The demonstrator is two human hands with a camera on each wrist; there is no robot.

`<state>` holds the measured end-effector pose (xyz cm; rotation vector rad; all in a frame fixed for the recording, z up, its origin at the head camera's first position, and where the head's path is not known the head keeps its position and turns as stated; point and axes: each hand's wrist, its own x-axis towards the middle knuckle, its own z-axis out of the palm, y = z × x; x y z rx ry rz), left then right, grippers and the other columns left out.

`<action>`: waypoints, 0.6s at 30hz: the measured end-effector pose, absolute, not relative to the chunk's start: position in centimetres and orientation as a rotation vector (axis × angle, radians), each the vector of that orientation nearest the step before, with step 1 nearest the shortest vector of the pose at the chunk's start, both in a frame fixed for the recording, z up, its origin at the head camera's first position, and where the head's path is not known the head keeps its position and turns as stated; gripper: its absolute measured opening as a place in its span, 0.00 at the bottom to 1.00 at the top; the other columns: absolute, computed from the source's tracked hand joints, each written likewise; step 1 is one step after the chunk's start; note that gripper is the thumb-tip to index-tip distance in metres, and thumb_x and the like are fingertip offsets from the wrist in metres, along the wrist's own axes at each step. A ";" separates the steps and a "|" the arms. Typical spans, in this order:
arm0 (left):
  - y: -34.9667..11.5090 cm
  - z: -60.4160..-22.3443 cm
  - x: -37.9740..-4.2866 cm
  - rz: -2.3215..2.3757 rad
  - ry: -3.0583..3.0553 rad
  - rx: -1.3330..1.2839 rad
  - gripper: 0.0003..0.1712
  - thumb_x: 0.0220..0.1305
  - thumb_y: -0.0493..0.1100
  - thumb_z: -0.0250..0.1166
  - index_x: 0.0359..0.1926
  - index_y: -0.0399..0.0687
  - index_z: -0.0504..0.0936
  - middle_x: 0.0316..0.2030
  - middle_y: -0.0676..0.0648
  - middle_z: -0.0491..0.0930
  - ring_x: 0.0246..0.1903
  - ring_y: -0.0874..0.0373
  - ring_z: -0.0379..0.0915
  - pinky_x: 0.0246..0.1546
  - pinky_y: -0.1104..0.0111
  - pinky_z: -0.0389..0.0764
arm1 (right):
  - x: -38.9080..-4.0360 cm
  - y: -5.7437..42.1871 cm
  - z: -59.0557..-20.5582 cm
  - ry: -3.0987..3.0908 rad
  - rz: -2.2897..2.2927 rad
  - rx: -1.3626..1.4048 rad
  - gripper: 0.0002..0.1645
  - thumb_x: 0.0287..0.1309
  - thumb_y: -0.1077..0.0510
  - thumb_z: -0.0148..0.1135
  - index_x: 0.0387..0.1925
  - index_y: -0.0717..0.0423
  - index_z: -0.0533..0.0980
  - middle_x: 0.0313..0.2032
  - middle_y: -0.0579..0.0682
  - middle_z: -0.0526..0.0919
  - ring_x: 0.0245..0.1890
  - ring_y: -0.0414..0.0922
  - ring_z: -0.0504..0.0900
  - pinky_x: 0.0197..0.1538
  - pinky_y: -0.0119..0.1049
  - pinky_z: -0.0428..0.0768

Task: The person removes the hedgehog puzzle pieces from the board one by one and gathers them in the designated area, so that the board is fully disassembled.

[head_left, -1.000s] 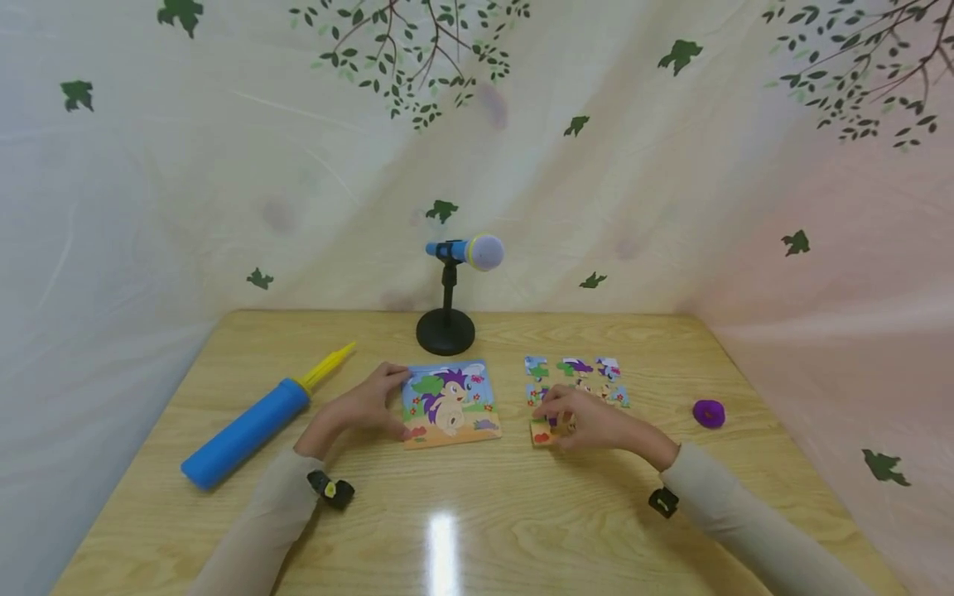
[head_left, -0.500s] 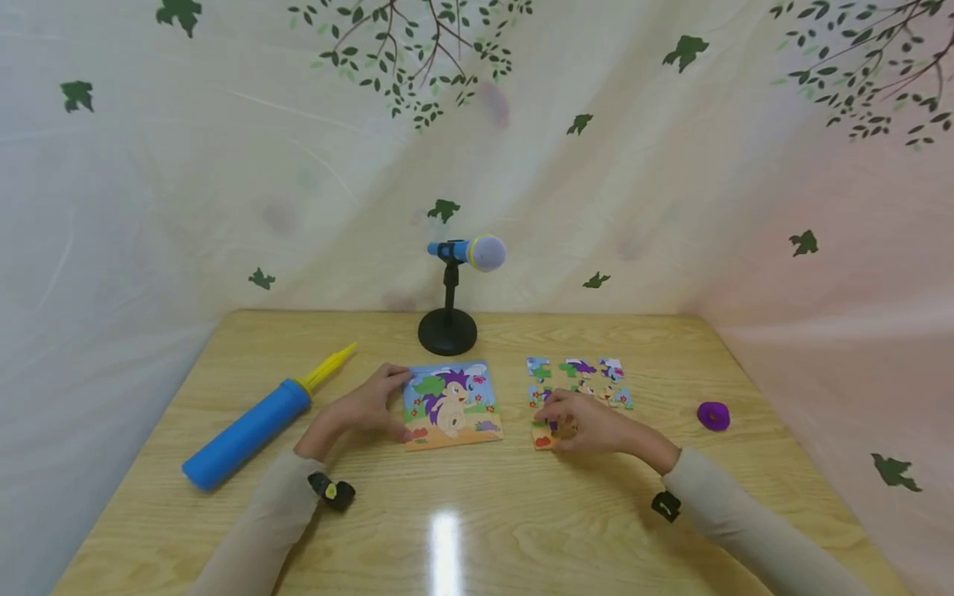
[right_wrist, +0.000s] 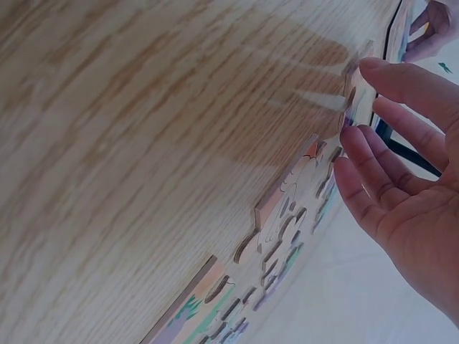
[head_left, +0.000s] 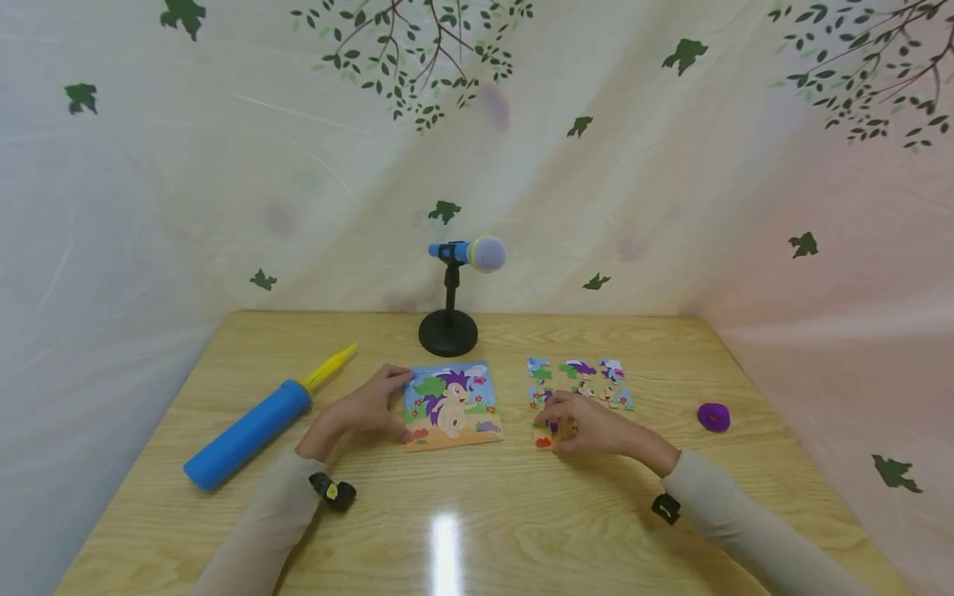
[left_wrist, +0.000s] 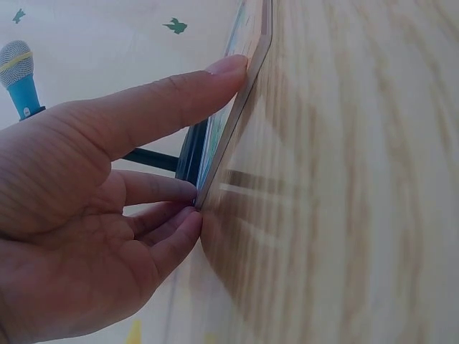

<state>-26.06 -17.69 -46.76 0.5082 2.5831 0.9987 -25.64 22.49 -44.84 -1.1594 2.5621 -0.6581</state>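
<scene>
At the centre of the table lies a square puzzle board (head_left: 458, 414) with a purple hedgehog picture. My left hand (head_left: 369, 403) holds it at the left side, thumb near the front corner and fingertips at the back corner; the left wrist view shows them on the board's edge (left_wrist: 233, 123). To the right lie jigsaw pieces (head_left: 579, 367) in rows, slightly apart. My right hand (head_left: 585, 422) pinches the front-left puzzle piece (head_left: 543, 444) between thumb and fingers, down at the table. The hand hides part of the nearby pieces, which show in the right wrist view (right_wrist: 280, 204).
A blue toy microphone (head_left: 477, 253) on a black stand (head_left: 448, 334) is behind the board. To the left lies a blue pump (head_left: 249, 433) with a yellow nozzle. A purple round object (head_left: 714, 417) sits at the right. Printed cloth (head_left: 358, 182) hangs behind the table.
Both hands stay almost where they were, the left on the board and the right on the piece. The view shifts slightly.
</scene>
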 end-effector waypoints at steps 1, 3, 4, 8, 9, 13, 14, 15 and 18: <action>-17.7 -46.8 -26.1 1.001 2.582 0.513 0.59 0.51 0.49 0.81 0.78 0.38 0.58 0.73 0.34 0.54 0.71 0.36 0.55 0.74 0.40 0.60 | -25.6 22.5 -44.8 2.561 -0.660 -1.155 0.22 0.56 0.62 0.74 0.53 0.59 0.83 0.49 0.54 0.80 0.40 0.46 0.77 0.38 0.33 0.79; -17.6 -46.8 -26.0 1.012 2.576 0.500 0.60 0.51 0.49 0.81 0.78 0.39 0.58 0.73 0.35 0.54 0.71 0.36 0.54 0.75 0.40 0.59 | -25.5 22.5 -44.7 2.559 -0.662 -1.147 0.22 0.56 0.62 0.74 0.53 0.59 0.83 0.49 0.54 0.80 0.40 0.47 0.77 0.37 0.32 0.78; -17.6 -46.8 -26.0 1.013 2.577 0.503 0.60 0.51 0.49 0.81 0.78 0.39 0.58 0.73 0.35 0.54 0.71 0.36 0.54 0.74 0.40 0.60 | -25.5 22.5 -44.7 2.558 -0.663 -1.145 0.21 0.56 0.63 0.74 0.53 0.59 0.83 0.49 0.54 0.80 0.40 0.47 0.77 0.37 0.32 0.77; -17.6 -46.8 -26.0 1.002 2.587 0.503 0.60 0.50 0.49 0.82 0.77 0.38 0.59 0.73 0.34 0.54 0.71 0.36 0.55 0.74 0.40 0.60 | -25.6 22.5 -44.7 2.560 -0.668 -1.141 0.21 0.57 0.62 0.74 0.53 0.59 0.83 0.49 0.54 0.80 0.40 0.47 0.77 0.37 0.31 0.76; -17.6 -46.7 -26.0 0.997 2.592 0.512 0.59 0.50 0.49 0.82 0.77 0.38 0.59 0.73 0.34 0.55 0.71 0.36 0.55 0.74 0.40 0.61 | -25.6 22.5 -44.8 2.561 -0.668 -1.139 0.21 0.57 0.62 0.74 0.53 0.58 0.83 0.49 0.54 0.80 0.40 0.47 0.77 0.37 0.31 0.76; -17.6 -46.7 -26.1 0.997 2.591 0.522 0.59 0.51 0.49 0.81 0.77 0.36 0.59 0.73 0.33 0.54 0.70 0.35 0.55 0.74 0.39 0.61 | -25.8 22.4 -44.9 2.568 -0.669 -1.144 0.20 0.58 0.62 0.72 0.53 0.58 0.83 0.48 0.54 0.80 0.41 0.47 0.78 0.38 0.33 0.79; -17.6 -46.8 -26.1 0.999 2.590 0.521 0.59 0.51 0.48 0.81 0.77 0.36 0.59 0.72 0.33 0.55 0.70 0.35 0.55 0.74 0.40 0.60 | -25.9 22.4 -44.9 2.569 -0.672 -1.145 0.20 0.59 0.63 0.72 0.53 0.58 0.83 0.48 0.54 0.80 0.42 0.47 0.79 0.40 0.35 0.81; -17.6 -46.8 -26.1 1.000 2.586 0.516 0.59 0.51 0.48 0.81 0.77 0.37 0.59 0.72 0.33 0.54 0.70 0.35 0.55 0.74 0.39 0.60 | -25.9 22.4 -44.9 2.569 -0.680 -1.136 0.20 0.59 0.63 0.71 0.53 0.57 0.83 0.48 0.54 0.80 0.43 0.48 0.79 0.41 0.37 0.82; -17.6 -47.1 -26.2 1.004 2.573 0.504 0.59 0.51 0.48 0.81 0.77 0.37 0.59 0.72 0.33 0.55 0.70 0.35 0.55 0.74 0.39 0.60 | -26.1 22.4 -44.9 2.564 -0.719 -1.106 0.20 0.59 0.64 0.70 0.54 0.59 0.83 0.49 0.54 0.80 0.47 0.51 0.80 0.47 0.45 0.85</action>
